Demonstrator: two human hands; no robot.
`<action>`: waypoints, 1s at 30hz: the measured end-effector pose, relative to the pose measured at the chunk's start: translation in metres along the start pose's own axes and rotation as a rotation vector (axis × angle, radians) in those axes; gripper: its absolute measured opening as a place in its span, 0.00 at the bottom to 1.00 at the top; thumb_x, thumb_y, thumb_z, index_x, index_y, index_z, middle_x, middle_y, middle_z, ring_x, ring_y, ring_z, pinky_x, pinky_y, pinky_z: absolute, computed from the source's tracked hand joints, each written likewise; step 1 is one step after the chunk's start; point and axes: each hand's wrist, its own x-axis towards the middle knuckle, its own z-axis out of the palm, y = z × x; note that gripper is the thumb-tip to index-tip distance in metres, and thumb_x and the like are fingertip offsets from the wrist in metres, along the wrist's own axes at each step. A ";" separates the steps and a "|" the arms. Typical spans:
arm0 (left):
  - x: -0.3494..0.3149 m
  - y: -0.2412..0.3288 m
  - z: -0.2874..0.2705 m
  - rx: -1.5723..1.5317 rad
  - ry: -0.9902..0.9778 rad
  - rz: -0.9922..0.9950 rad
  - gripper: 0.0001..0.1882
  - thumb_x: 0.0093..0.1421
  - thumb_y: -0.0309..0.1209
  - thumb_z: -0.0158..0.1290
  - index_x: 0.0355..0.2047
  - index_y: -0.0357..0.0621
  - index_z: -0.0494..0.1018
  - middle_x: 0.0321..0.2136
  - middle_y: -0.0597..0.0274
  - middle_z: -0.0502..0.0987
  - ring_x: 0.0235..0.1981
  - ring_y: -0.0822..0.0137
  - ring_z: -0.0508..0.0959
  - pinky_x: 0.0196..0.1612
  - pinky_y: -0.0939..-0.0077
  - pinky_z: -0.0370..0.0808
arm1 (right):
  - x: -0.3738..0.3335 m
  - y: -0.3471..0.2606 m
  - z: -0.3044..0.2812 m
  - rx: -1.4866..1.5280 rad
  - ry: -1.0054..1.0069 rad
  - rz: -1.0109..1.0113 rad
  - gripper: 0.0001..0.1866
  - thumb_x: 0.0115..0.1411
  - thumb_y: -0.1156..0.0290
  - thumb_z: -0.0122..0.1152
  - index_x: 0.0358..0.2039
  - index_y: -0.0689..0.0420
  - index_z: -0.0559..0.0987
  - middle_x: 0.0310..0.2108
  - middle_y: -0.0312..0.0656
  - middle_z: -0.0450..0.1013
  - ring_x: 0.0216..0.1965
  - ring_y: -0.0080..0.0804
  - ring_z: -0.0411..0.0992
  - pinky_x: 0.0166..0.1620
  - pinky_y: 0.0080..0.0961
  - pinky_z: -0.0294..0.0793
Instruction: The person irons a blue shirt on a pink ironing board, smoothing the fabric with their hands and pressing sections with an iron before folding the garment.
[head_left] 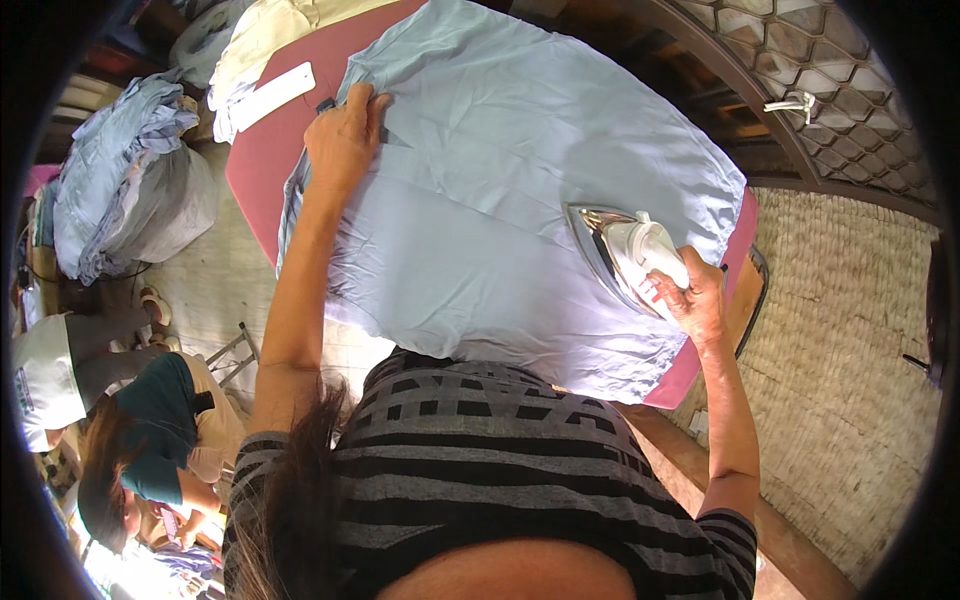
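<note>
A wrinkled light blue garment [450, 210] lies spread over a maroon-covered ironing board [262, 165]. My left hand [343, 135] is at its upper left edge, fingers curled and closed on the fabric, the thumb side toward the middle. On the right part of the fabric is an iron [625, 245] with a white body and a shiny metal soleplate edge, its tip pointing up and left. My right hand [695, 297] is closed around the iron's white handle. Whether the soleplate rests fully flat on the cloth I cannot tell.
A white tag-shaped strip [275, 97] and cream cloth [265, 40] lie at the board's far left. Left of the board is a heap of blue clothes [120, 180]. Two people are at the lower left, one in a dark green top [155, 425]. A metal lattice gate [840, 90] stands far right.
</note>
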 end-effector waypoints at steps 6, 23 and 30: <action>0.009 -0.015 -0.002 -0.169 -0.096 -0.011 0.14 0.65 0.44 0.54 0.37 0.48 0.70 0.17 0.54 0.76 0.20 0.49 0.77 0.22 0.57 0.71 | 0.000 0.002 -0.002 -0.037 -0.015 -0.045 0.18 0.59 0.60 0.70 0.34 0.61 0.74 0.23 0.43 0.79 0.21 0.27 0.79 0.26 0.22 0.75; 0.006 -0.013 -0.004 -0.142 -0.177 -0.105 0.15 0.61 0.47 0.58 0.36 0.51 0.73 0.14 0.66 0.74 0.17 0.62 0.76 0.25 0.67 0.70 | 0.012 -0.027 0.013 -0.080 0.112 0.133 0.23 0.59 0.53 0.67 0.31 0.65 0.75 0.22 0.57 0.75 0.24 0.51 0.77 0.29 0.36 0.73; 0.011 -0.021 -0.001 -0.104 -0.184 -0.075 0.16 0.60 0.47 0.59 0.37 0.51 0.74 0.16 0.64 0.75 0.19 0.61 0.77 0.26 0.65 0.71 | 0.019 -0.023 0.020 -0.037 0.206 0.146 0.25 0.60 0.51 0.65 0.29 0.65 0.75 0.20 0.57 0.74 0.22 0.52 0.76 0.29 0.39 0.73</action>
